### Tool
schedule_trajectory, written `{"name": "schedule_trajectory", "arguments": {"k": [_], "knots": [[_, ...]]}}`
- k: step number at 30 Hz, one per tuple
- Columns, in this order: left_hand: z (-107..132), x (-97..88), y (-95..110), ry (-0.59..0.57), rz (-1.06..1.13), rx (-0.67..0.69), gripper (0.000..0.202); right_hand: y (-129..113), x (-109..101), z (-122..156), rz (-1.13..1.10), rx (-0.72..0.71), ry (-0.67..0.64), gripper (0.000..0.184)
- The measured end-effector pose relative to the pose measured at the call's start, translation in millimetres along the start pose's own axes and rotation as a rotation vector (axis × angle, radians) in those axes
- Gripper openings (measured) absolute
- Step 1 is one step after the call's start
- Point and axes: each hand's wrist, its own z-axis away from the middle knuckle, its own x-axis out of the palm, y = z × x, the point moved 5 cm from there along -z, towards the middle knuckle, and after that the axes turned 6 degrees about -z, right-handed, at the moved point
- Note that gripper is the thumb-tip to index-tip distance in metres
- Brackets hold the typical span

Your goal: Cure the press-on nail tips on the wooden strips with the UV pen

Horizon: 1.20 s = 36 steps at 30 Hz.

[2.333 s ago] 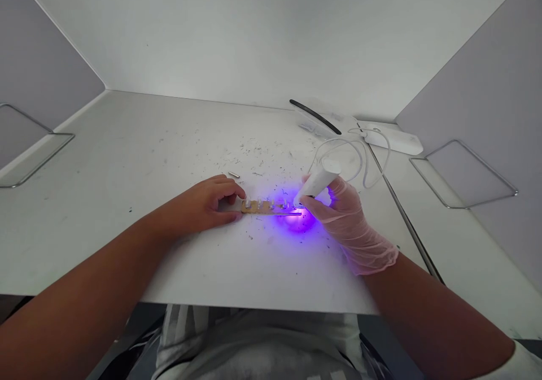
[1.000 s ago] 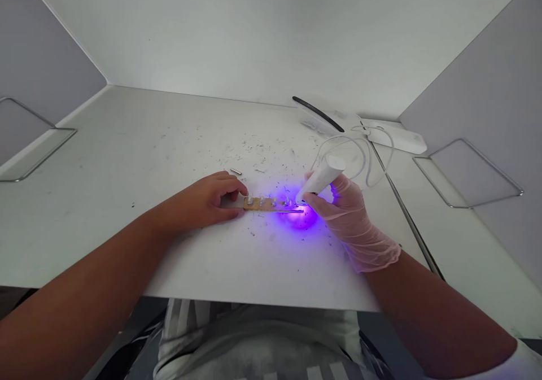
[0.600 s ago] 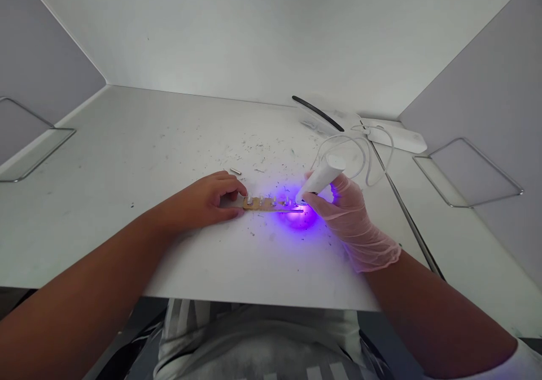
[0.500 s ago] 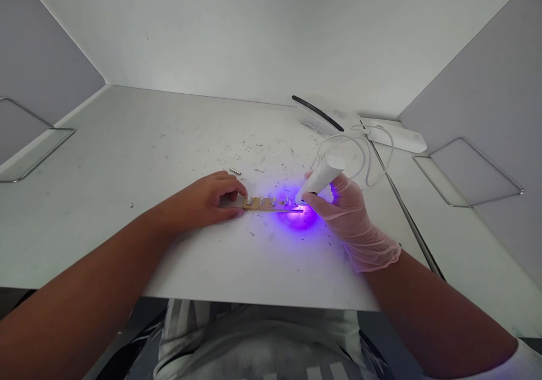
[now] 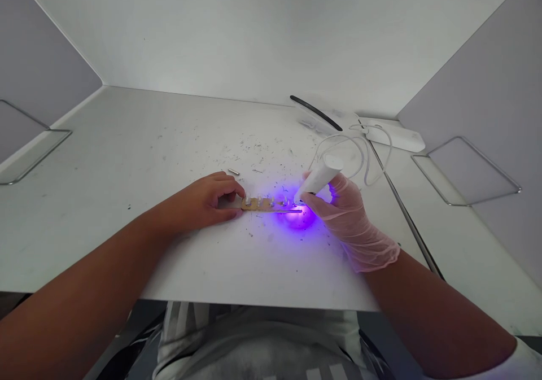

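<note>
A thin wooden stick [image 5: 266,205] lies flat on the white table [image 5: 127,160], carrying several small clear nail tips in a row. My bare left hand [image 5: 203,200] pinches the stick's left end, fingers closed on it. My right hand [image 5: 349,217], in a translucent glove, grips a white pen-shaped lamp [image 5: 317,179] tilted down at the stick's right end. The lamp casts a violet glow [image 5: 296,217] on the table there. A white cable [image 5: 359,157] runs from the lamp's back end.
Dark shavings and specks litter the table behind the stick, with a small metal pin [image 5: 233,171] among them. A white device with a black strip [image 5: 322,117] and a white block [image 5: 398,137] sit at the back right. Wire frames stand at both sides [image 5: 466,168] [image 5: 29,148].
Both hands, the stick and the lamp keep the same pose. Only the view has shifted slightly.
</note>
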Motion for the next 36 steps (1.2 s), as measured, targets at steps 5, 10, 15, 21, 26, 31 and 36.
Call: {"name": "schedule_trajectory", "arguments": {"k": [5,10,15,21,26,31,36], "knots": [[-0.1,0.5,0.3,-0.002,0.004,-0.011,0.029,1.0,-0.2,0.2,-0.015,0.002,-0.007,0.009],[0.1,1.4,-1.0,-0.001,0.002,-0.002,0.028,2.4,-0.4,0.6,-0.024,0.001,-0.014,0.01],[0.0,1.7,-2.4,-0.002,0.0,0.006,0.028,0.5,0.2,-0.3,-0.03,0.0,-0.023,0.01],[-0.3,0.2,0.0,0.008,-0.001,0.011,0.028,0.3,0.0,-0.1,-0.012,-0.011,-0.01,0.01],[0.1,0.5,-0.1,0.003,-0.008,0.008,0.028,1.7,-0.3,0.5,-0.013,-0.003,-0.01,0.009],[0.9,0.8,-1.0,0.007,-0.005,0.003,0.029,1.9,-0.8,0.4,-0.006,-0.012,-0.009,0.009],[-0.5,1.4,-0.7,0.009,-0.004,0.004,0.028,1.0,0.2,0.1,-0.008,-0.011,-0.013,0.009]]}}
